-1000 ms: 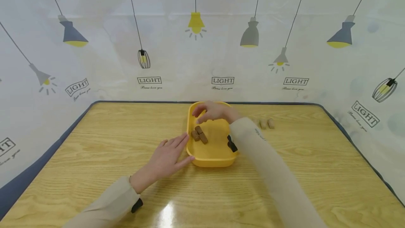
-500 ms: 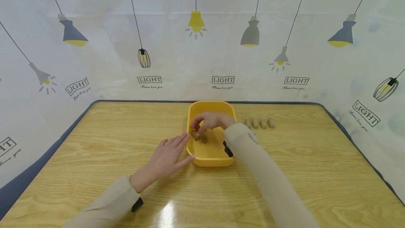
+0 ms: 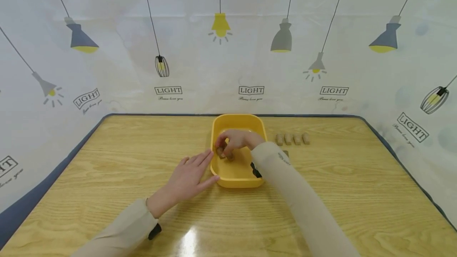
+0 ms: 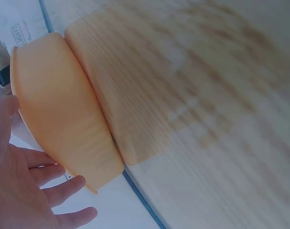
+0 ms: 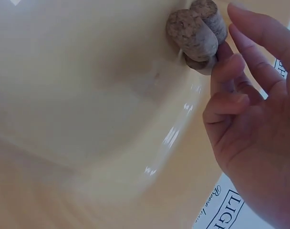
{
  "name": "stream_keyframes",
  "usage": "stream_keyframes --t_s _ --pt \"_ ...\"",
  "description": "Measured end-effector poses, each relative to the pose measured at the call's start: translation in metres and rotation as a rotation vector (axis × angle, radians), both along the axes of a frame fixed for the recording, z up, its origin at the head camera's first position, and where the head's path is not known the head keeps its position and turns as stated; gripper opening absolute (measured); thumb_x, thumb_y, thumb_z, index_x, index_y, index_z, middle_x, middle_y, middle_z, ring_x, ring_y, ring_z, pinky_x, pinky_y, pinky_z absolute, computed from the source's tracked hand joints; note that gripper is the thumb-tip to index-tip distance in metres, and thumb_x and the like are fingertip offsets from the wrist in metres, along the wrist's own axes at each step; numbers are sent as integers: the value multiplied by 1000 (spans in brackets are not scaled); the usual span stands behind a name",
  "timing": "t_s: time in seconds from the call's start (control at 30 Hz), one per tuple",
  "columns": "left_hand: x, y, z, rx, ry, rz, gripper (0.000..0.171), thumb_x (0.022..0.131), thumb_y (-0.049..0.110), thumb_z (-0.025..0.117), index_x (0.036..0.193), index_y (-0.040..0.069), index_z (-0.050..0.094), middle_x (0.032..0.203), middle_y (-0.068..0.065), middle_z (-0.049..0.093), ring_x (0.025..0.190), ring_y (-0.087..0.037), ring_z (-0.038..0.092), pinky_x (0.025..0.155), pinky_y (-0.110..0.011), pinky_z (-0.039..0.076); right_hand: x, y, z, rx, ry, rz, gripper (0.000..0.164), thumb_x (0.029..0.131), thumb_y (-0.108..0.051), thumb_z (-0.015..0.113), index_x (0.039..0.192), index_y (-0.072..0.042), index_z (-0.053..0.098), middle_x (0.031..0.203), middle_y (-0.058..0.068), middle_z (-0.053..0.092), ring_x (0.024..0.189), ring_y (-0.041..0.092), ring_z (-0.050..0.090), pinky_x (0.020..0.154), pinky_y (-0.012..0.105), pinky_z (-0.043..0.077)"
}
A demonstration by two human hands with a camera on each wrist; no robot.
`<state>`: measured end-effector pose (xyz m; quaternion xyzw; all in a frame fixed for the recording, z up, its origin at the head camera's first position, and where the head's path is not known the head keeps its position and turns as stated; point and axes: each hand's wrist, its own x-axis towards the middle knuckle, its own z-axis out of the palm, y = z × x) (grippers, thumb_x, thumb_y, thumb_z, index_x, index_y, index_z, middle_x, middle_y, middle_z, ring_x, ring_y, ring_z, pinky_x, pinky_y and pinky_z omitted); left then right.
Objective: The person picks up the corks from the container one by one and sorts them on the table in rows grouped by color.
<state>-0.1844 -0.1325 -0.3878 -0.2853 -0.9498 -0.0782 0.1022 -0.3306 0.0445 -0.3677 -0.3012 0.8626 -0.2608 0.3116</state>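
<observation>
Right grip (image 5: 259,112) at corks (image 5: 195,37) clustered in yellow tray (image 5: 107,100).

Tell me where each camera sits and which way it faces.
Head: on the head, facing forward and down at the yellow tray; the left hand, right hand and sleeves show.
Left wrist: worn there, facing the tray's outside; the left hand shows.
Right wrist: worn there, facing into the tray at cork pieces; the right hand shows.
Head and right wrist share the right hand and cork pieces.
</observation>
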Motion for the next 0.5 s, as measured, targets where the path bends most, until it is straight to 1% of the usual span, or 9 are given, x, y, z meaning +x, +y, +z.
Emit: stream_keyframes --t_s 0.17,0.27,0.4,0.5 --pt "0 0 0 -1 -4 3 71 87 55 38 135 3 35 137 -9 34 116 -28 41 89 -51 31 3 -2 -3 -24 32 29 34 71 2 67 103 -6 56 95 3 53 86 16 48 72 23 43" --pt "1 0 0 0 -3 5 71 87 55 38 136 4 34 137 -9 34 116 -28 41 89 -51 31 4 -3 -6 -49 36 40 34 72 5 65 102 -3 54 93 5 51 81 17 49 67 23 45" --pt "0 0 -1 0 -2 7 71 87 55 38 136 4 34 137 -9 34 116 -28 40 89 -51 31 5 -5 -8 -52 62 34 32 72 6 66 101 -3 53 91 6 51 77 16 50 63 24 46" --pt "0 0 -1 0 0 7 71 87 55 38 135 4 35 137 -9 34 116 -28 40 89 -51 31 6 -6 -9 -46 85 28 31 73 4 67 100 -4 53 90 5 51 77 16 50 63 23 46"
